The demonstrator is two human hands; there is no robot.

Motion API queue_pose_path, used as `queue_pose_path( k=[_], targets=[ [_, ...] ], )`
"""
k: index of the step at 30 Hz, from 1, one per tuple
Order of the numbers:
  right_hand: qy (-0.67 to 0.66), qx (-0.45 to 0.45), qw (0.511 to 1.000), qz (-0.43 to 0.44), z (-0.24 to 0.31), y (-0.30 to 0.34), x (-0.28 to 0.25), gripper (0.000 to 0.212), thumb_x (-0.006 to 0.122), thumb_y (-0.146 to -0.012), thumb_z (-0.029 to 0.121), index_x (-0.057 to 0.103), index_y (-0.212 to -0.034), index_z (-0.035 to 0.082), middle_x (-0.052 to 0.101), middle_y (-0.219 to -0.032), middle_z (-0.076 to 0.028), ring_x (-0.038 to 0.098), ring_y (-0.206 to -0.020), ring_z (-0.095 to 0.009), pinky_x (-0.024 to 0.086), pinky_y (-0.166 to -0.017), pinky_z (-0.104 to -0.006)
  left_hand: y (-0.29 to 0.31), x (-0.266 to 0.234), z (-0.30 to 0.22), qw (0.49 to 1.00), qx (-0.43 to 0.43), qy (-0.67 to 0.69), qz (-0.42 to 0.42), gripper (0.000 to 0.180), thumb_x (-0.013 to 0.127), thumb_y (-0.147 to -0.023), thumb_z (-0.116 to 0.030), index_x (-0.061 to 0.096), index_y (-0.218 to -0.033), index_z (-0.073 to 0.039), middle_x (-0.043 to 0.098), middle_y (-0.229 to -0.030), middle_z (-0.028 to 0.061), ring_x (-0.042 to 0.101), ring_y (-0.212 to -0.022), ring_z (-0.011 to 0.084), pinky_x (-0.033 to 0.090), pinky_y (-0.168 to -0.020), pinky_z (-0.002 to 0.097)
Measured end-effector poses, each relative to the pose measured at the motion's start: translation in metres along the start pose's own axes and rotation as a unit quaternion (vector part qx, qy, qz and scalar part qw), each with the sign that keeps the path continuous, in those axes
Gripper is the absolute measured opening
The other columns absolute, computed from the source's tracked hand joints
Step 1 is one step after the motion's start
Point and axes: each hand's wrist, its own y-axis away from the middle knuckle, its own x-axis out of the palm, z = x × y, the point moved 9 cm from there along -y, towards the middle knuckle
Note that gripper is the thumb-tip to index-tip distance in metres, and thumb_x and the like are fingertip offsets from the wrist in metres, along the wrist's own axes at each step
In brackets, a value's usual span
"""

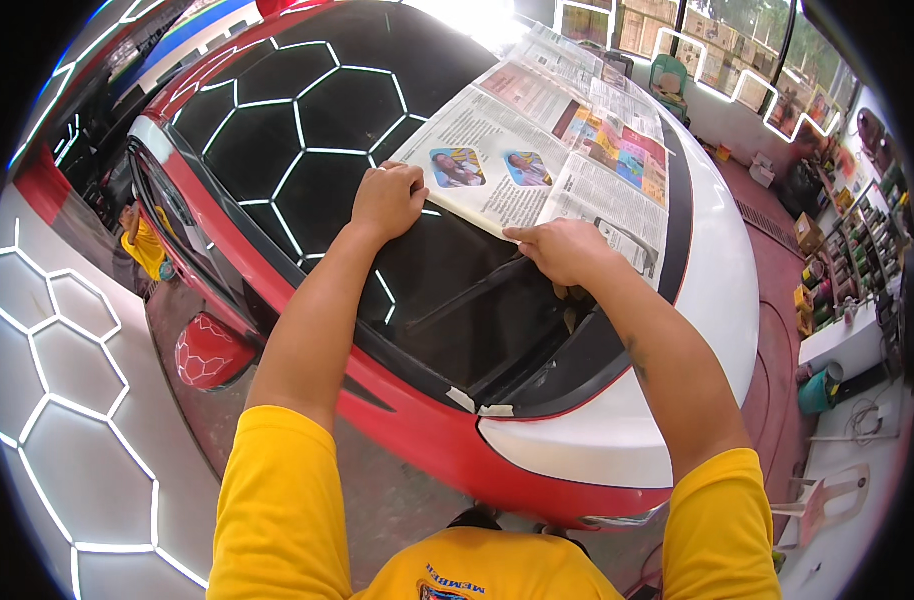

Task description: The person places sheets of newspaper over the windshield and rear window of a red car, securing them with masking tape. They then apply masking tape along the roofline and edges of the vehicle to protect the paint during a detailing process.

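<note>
Sheets of newspaper (537, 130) lie over the lower far part of a car's dark windshield (307, 190), reaching toward the white hood. My left hand (389, 205) is closed at the near left corner of the paper, fingers curled on its edge. Farther right along that same edge, my right hand (569, 252) pinches the folded border between thumb and fingers. Below my hands the near end of the glass is uncovered, with a wiper arm (467, 300) across it. Small pieces of pale tape (477, 403) stick at the windshield's near lower corner.
The car's red fender (417, 440) and white hood (712, 300) curve in front of me. A red side mirror (212, 350) juts out at left. Shelves of cans (857, 250), a teal bucket (820, 388) and a plastic chair (827, 505) stand at right. A yellow-shirted figure (147, 250) shows at far left.
</note>
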Motion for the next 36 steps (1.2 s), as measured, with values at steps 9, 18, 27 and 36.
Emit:
queue_pose_path(
  k=[9, 18, 27, 36],
  targets=[
    [0.024, -0.019, 0.999, 0.017, -0.008, -0.005, 0.000, 0.049, 0.056, -0.109, 0.024, 0.061, -0.156, 0.038, 0.080, -0.121, -0.010, 0.076, -0.110, -0.032, 0.059, -0.091, -0.0433, -0.005, 0.012, 0.013, 0.995, -0.092, 0.032, 0.014, 0.018, 0.077, -0.091, -0.020, 0.075, -0.088, -0.003, 0.082, -0.111, 0.0122, 0.074, -0.113, 0.0342, 0.056, -0.101, 0.0458],
    [0.079, -0.022, 0.996, 0.030, -0.005, -0.002, 0.003, 0.072, 0.057, -0.102, 0.008, 0.048, -0.164, 0.044, 0.080, -0.119, -0.010, 0.079, -0.106, -0.028, 0.059, -0.090, -0.0403, 0.000, 0.006, 0.006, 0.997, -0.057, 0.045, -0.021, 0.013, 0.078, -0.088, -0.013, 0.073, -0.083, -0.002, 0.082, -0.113, 0.0143, 0.073, -0.116, 0.0348, 0.056, -0.103, 0.0454],
    [0.117, -0.015, 0.993, 0.001, 0.008, -0.004, 0.010, 0.063, 0.051, -0.107, 0.013, 0.054, -0.159, 0.048, 0.080, -0.110, -0.007, 0.079, -0.103, -0.027, 0.061, -0.085, -0.0381, 0.006, 0.010, 0.005, 0.998, -0.029, 0.034, -0.049, 0.012, 0.079, -0.086, -0.012, 0.073, -0.081, -0.002, 0.082, -0.115, 0.0151, 0.072, -0.121, 0.0363, 0.054, -0.107, 0.0469],
    [0.156, -0.030, 0.987, 0.008, 0.015, -0.020, 0.017, 0.051, 0.053, -0.109, 0.020, 0.062, -0.153, 0.044, 0.080, -0.110, -0.003, 0.078, -0.108, -0.025, 0.060, -0.086, -0.0376, 0.006, 0.008, -0.001, 0.999, -0.047, 0.013, -0.011, 0.015, 0.081, -0.086, -0.016, 0.073, -0.080, -0.005, 0.079, -0.121, 0.0122, 0.068, -0.125, 0.0336, 0.048, -0.107, 0.0477]
  ],
)
